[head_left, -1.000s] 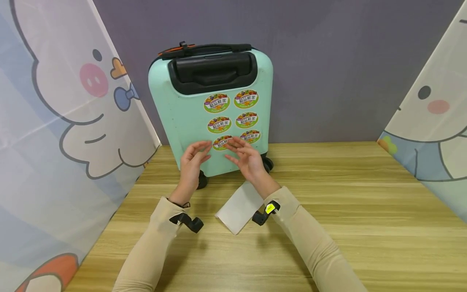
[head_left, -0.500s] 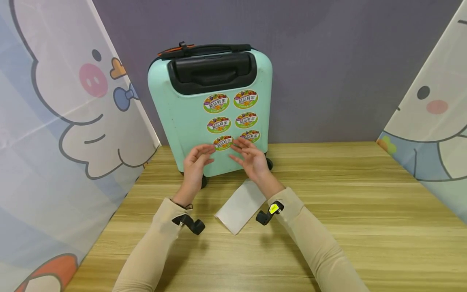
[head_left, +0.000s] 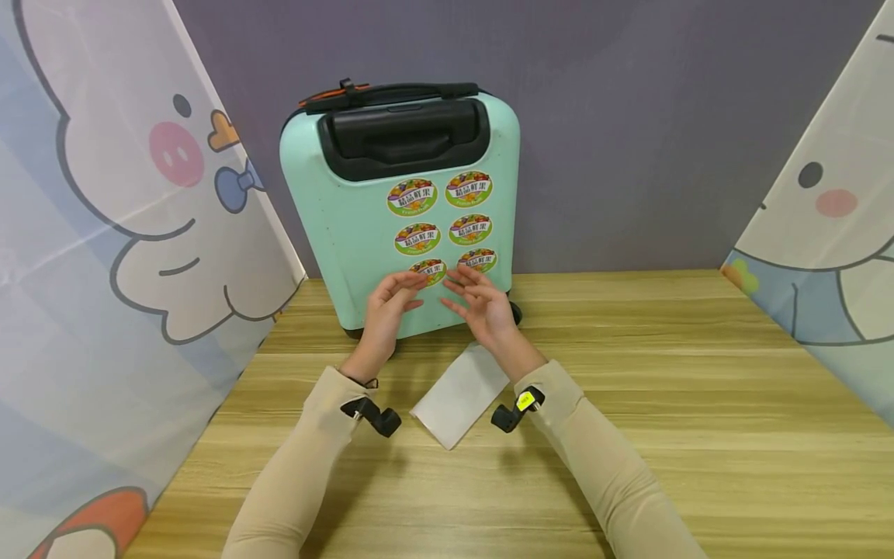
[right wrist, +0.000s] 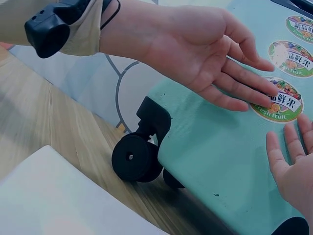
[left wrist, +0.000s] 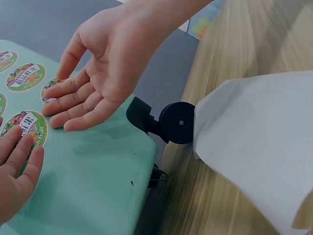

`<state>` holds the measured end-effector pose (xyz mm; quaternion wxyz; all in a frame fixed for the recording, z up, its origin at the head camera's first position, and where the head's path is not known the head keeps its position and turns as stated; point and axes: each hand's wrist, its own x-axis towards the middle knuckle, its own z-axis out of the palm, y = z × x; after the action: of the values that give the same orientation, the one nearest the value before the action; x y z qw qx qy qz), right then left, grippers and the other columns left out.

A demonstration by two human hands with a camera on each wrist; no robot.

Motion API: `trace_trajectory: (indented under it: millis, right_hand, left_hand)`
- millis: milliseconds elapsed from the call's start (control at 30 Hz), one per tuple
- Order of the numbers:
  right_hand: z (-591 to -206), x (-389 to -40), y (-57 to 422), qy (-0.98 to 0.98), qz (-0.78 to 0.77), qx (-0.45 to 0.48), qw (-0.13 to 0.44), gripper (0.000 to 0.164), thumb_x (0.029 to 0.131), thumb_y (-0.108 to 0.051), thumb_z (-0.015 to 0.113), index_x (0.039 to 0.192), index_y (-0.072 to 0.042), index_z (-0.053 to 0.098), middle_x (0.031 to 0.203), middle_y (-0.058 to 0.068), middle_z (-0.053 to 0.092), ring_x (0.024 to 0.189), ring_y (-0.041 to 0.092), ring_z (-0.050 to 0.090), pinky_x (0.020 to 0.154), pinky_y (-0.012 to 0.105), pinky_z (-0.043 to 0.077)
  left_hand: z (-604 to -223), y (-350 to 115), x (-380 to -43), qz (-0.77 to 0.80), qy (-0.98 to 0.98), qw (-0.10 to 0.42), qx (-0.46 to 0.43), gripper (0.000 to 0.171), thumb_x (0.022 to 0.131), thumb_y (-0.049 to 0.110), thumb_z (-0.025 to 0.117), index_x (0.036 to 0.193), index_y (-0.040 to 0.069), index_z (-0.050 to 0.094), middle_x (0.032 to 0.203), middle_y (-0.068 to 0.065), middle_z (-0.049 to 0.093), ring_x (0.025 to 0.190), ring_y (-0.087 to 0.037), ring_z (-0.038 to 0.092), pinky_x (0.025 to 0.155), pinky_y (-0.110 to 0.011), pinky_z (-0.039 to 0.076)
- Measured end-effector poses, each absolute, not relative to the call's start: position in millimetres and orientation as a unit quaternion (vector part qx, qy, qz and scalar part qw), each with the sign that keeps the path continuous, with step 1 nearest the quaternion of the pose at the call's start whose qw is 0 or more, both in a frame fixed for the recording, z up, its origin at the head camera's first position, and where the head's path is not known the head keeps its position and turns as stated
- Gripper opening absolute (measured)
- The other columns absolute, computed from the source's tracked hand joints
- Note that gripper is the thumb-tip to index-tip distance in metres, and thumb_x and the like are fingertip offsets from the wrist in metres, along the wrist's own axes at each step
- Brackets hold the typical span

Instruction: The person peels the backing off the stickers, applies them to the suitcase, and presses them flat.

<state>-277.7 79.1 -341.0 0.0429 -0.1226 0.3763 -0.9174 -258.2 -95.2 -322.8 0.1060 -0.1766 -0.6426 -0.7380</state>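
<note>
A mint-green suitcase (head_left: 356,233) stands upright on the table, with rows of oval fruit stickers on its front. My left hand (head_left: 386,307) has its fingers extended over the left edge of the lower-left sticker (head_left: 434,271). In the right wrist view, the fingertips of that left hand (right wrist: 210,63) overlap this sticker (right wrist: 283,104). My right hand (head_left: 486,310) is spread loosely just below the lower-right sticker (head_left: 479,260). From the left wrist view, the right hand's palm (left wrist: 112,73) shows with nothing in it. Neither hand grips anything.
A white sheet of paper (head_left: 461,396) lies on the wooden table (head_left: 663,404) below the suitcase. Black wheels (right wrist: 132,156) support the suitcase. A grey wall (head_left: 628,140) rises behind, and cartoon-printed panels (head_left: 91,256) flank both sides.
My left hand has shifted right, from beside the lower-left sticker to over its left edge. My right hand has moved slightly right and down. The suitcase and paper stay put.
</note>
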Motion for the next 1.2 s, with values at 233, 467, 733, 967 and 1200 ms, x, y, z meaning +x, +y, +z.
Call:
trace_trajectory:
  millis: [233, 467, 733, 967, 1200]
  right_hand:
    - [-343.3, -277.1, 80.0, 0.373, -0.919, -0.12, 0.042, 0.036, 0.095, 0.004, 0.031, 0.111, -0.012, 0.058, 0.113, 0.002, 0.066, 0.112, 0.024, 0.056, 0.105, 0.052, 0.038]
    - [-345.7, -276.0, 83.5, 0.377, -0.917, -0.123, 0.046, 0.035, 0.097, 0.003, 0.032, 0.113, -0.012, 0.059, 0.112, 0.002, 0.067, 0.112, 0.023, 0.057, 0.102, 0.049, 0.04]
    - [-349.7, -275.9, 93.0, 0.381, -0.916, -0.11, 0.053, 0.036, 0.098, 0.005, 0.03, 0.116, -0.011, 0.057, 0.115, 0.004, 0.064, 0.113, 0.024, 0.056, 0.108, 0.052, 0.038]
    - [-358.1, -274.4, 106.7, 0.39, -0.913, -0.099, 0.063, 0.035, 0.098, 0.006, 0.032, 0.117, -0.01, 0.057, 0.116, 0.005, 0.062, 0.116, 0.026, 0.054, 0.114, 0.056, 0.028]
    - [-370.2, -268.4, 125.6, 0.438, -0.89, -0.107, 0.062, 0.041, 0.099, 0.005, 0.031, 0.138, 0.002, 0.042, 0.119, 0.006, 0.059, 0.118, 0.026, 0.052, 0.112, 0.055, 0.032]
  left_hand:
    - [-320.0, -93.4, -261.1, -0.746, -0.633, 0.105, -0.181, 0.026, 0.098, 0.002, 0.05, 0.121, -0.008, 0.058, 0.126, -0.021, 0.063, 0.114, -0.022, 0.062, 0.088, -0.034, 0.053]
    - [-316.7, -96.1, -261.4, -0.751, -0.625, 0.109, -0.185, 0.024, 0.098, 0.003, 0.051, 0.119, -0.006, 0.059, 0.124, -0.017, 0.065, 0.113, -0.021, 0.063, 0.089, -0.036, 0.052]
    - [-315.5, -103.4, -258.5, -0.758, -0.614, 0.121, -0.184, 0.024, 0.1, 0.002, 0.05, 0.12, -0.008, 0.058, 0.123, -0.016, 0.065, 0.113, -0.023, 0.063, 0.09, -0.037, 0.052]
    - [-318.0, -108.9, -254.7, -0.762, -0.609, 0.13, -0.181, 0.023, 0.099, 0.002, 0.05, 0.118, -0.007, 0.06, 0.121, -0.013, 0.067, 0.11, -0.021, 0.064, 0.09, -0.039, 0.052]
    - [-324.7, -113.0, -252.8, -0.761, -0.612, 0.127, -0.174, 0.022, 0.098, -0.001, 0.049, 0.117, -0.008, 0.059, 0.118, -0.008, 0.068, 0.108, -0.019, 0.064, 0.089, -0.037, 0.052]
